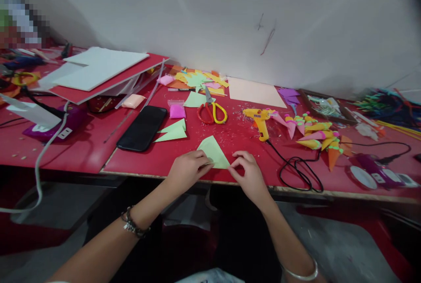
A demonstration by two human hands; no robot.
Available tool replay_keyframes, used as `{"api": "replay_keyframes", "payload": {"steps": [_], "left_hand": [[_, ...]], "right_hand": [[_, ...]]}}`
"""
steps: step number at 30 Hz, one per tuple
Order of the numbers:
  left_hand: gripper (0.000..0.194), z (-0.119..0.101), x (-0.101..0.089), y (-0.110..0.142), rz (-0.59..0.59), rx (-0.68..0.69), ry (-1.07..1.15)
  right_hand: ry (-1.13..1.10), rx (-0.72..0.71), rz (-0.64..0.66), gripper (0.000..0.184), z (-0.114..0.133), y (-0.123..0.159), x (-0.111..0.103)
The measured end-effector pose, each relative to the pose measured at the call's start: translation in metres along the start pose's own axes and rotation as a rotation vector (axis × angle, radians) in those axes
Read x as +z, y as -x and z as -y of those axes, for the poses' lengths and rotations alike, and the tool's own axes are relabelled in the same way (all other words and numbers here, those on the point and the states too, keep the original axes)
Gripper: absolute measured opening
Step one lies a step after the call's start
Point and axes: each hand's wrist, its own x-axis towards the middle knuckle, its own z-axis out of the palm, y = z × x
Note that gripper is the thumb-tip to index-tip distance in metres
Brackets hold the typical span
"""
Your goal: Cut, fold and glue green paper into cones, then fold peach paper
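A light green piece of paper point(214, 151) lies at the table's front edge between my hands. My left hand point(188, 167) is closed on its left edge, fingers pinched together. At the paper's right corner, my right hand point(247, 173) pinches the tip between thumb and index finger, the other fingers curled. Just beyond the paper are scissors point(213, 112) with one red and one yellow handle. More green paper pieces point(173, 132) rest to the left, beside a black phone point(142, 128). A yellow glue gun point(259, 122) lies to the right, its black cord trailing toward the edge.
Several small decorated paper cones point(315, 136) are heaped at the right. A purple power strip point(375, 171) sits near the right edge. White boards point(101, 66) are stacked at the left. Paper scraps point(197, 79) and a pale pink sheet point(253, 91) lie along the wall.
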Motion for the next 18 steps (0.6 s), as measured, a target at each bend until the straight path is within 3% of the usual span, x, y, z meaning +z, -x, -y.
{"api": "replay_keyframes", "payload": {"steps": [7, 12, 18], "left_hand": [[0.024, 0.002, 0.002, -0.001, -0.01, -0.003, -0.006], [0.022, 0.004, 0.002, -0.001, -0.007, -0.013, 0.037], [0.022, 0.003, 0.003, -0.001, -0.021, -0.021, 0.041]], "right_hand": [[0.002, 0.025, -0.018, 0.013, -0.003, -0.003, -0.002], [-0.112, 0.053, -0.053, 0.016, 0.0, -0.002, -0.005], [0.034, 0.011, 0.014, 0.007, 0.009, -0.003, 0.002]]}}
